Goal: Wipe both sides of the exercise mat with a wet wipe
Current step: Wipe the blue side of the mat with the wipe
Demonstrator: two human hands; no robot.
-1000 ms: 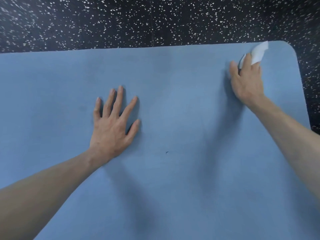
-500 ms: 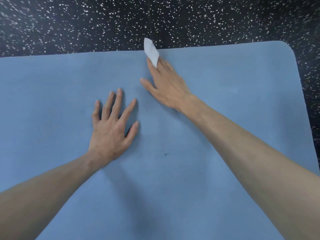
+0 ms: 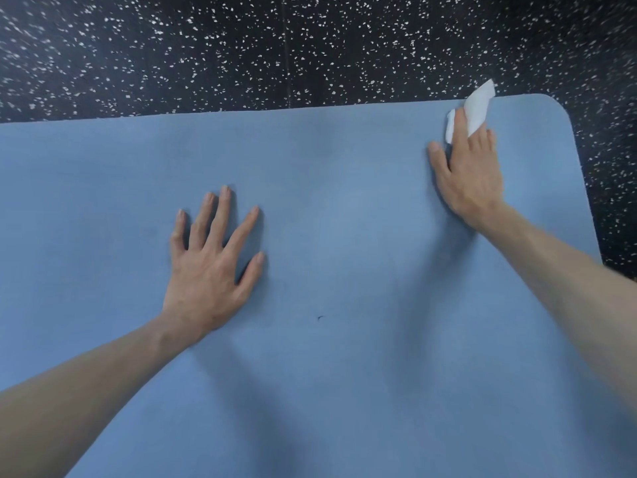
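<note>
A blue exercise mat (image 3: 344,208) lies flat and fills most of the head view; its far right corner is rounded. My left hand (image 3: 210,267) rests flat on the mat's middle with fingers spread and straight. Near the far right corner, my right hand (image 3: 468,174) presses a white wet wipe (image 3: 477,110) onto the mat with straight fingers. Part of the wipe sticks out past the fingertips and over the mat's far edge; the rest is hidden under the fingers.
Black rubber floor with white speckles (image 3: 310,50) lies beyond the mat's far edge and along its right side. A tiny dark speck (image 3: 320,317) sits on the mat between my arms.
My right hand swept the wipe left along the far edge to the mat's middle, then back right to the far right corner. My left hand stayed in place.
</note>
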